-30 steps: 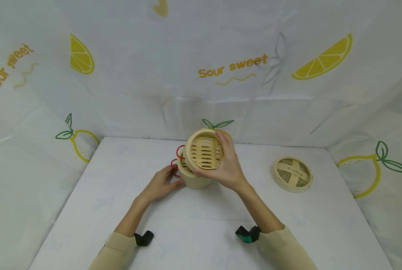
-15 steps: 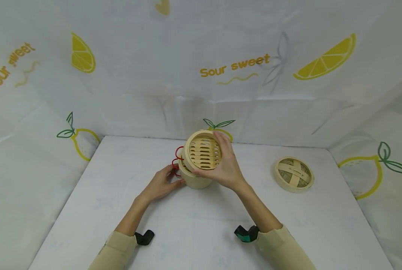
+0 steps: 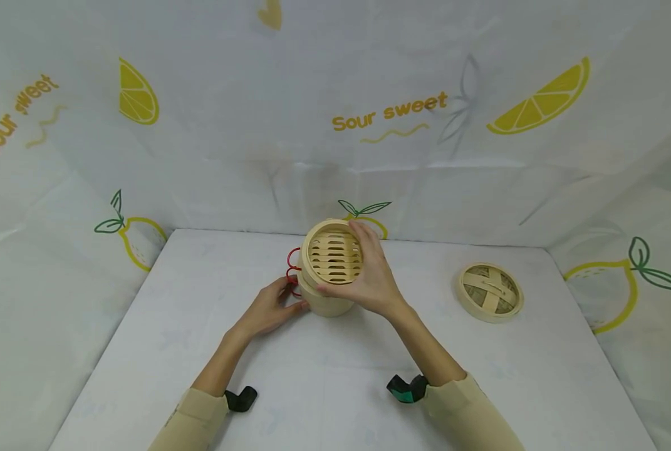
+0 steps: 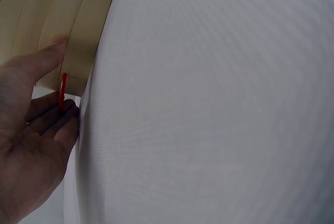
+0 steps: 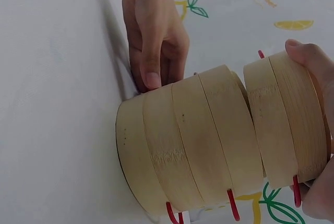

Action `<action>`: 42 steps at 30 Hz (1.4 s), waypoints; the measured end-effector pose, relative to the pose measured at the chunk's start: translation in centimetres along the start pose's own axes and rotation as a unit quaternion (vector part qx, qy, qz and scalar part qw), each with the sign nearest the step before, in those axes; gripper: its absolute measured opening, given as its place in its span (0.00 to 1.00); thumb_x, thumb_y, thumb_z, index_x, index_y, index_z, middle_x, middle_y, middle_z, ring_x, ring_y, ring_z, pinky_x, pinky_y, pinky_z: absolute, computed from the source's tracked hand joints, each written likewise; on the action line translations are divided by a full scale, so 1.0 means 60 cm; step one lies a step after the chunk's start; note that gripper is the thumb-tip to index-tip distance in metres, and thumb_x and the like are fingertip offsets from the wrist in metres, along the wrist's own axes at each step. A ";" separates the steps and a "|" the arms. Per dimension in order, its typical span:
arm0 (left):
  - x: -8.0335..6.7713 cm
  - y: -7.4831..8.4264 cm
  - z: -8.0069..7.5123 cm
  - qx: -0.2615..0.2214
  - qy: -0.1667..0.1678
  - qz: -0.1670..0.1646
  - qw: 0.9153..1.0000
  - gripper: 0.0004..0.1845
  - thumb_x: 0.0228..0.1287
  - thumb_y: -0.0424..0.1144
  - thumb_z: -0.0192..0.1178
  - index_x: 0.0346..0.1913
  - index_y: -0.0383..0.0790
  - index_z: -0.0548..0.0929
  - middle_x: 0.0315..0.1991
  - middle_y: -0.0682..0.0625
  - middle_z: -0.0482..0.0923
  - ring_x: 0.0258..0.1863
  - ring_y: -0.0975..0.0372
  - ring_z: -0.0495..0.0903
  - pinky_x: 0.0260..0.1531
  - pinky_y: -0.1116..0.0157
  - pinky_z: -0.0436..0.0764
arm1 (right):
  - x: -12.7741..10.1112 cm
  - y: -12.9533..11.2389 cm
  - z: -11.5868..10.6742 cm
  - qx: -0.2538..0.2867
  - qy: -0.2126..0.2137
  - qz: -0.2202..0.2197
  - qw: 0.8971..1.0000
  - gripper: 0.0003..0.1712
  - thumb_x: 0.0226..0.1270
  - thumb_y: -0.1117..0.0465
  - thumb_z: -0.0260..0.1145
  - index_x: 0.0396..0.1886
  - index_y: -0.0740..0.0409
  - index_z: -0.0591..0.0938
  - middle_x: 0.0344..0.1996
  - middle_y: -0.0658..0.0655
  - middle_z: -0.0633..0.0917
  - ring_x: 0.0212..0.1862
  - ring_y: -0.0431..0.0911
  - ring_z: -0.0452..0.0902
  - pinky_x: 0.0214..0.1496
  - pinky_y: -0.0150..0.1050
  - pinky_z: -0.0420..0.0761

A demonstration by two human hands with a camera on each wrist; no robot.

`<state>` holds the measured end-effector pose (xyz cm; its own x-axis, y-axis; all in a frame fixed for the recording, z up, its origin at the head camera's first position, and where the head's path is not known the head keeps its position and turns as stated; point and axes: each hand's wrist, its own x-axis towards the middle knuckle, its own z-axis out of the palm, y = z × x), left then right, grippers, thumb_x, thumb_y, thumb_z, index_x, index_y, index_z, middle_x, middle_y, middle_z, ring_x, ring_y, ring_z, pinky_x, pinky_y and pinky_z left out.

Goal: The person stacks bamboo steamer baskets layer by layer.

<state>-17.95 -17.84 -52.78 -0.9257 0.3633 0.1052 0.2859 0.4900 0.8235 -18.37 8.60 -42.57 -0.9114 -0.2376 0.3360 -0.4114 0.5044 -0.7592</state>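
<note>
A bamboo steamer basket (image 3: 335, 258) with a slatted floor is tilted over a lower bamboo steamer stack (image 3: 328, 305). My right hand (image 3: 373, 275) grips its right side, thumb at the near rim and fingers at the far one. In the right wrist view the upper basket (image 5: 284, 119) meets the lower stack (image 5: 188, 140) at an angle, with a narrow wedge of gap. My left hand (image 3: 269, 307) holds the lower stack at its left, thumb against the wall and fingers behind a red loop handle (image 4: 62, 91). Red loops (image 3: 293, 258) line the left side.
A round woven bamboo lid (image 3: 490, 292) lies on the white table (image 3: 324, 388) to the right. Behind the table rises a white sheet (image 3: 228, 125) with lemon prints. Black wrist pieces (image 3: 407, 389) sit at both sleeve cuffs.
My right hand has brought the upper basket left and slightly down, more squarely over the lower stack. The left hand and lid have stayed in place.
</note>
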 end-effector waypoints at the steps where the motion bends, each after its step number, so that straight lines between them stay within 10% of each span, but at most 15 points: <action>1: 0.000 0.000 0.000 -0.001 0.000 -0.001 1.000 0.33 0.69 0.38 0.76 0.72 0.32 0.77 0.70 0.38 0.82 0.75 0.46 0.79 0.77 0.50 0.80 | 0.000 0.000 0.001 0.000 -0.001 0.002 1.000 0.77 0.39 0.45 0.93 0.87 0.56 0.60 0.84 0.60 0.62 0.83 0.59 0.63 0.85 0.67 0.70; 42: 0.000 0.000 0.003 0.017 0.012 -0.006 1.000 0.32 0.68 0.39 0.76 0.71 0.29 0.78 0.67 0.37 0.83 0.73 0.46 0.80 0.75 0.48 0.81 | 0.019 -0.012 0.013 -0.045 -0.031 -0.003 0.998 0.77 0.39 0.38 0.92 0.87 0.53 0.61 0.82 0.58 0.66 0.81 0.58 0.68 0.82 0.65 0.74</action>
<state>-17.90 -17.70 -52.87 -0.9347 0.3380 0.1101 0.2834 0.5213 0.8049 -19.08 7.33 -42.06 -0.9079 -0.2901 0.3026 -0.4182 0.5755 -0.7028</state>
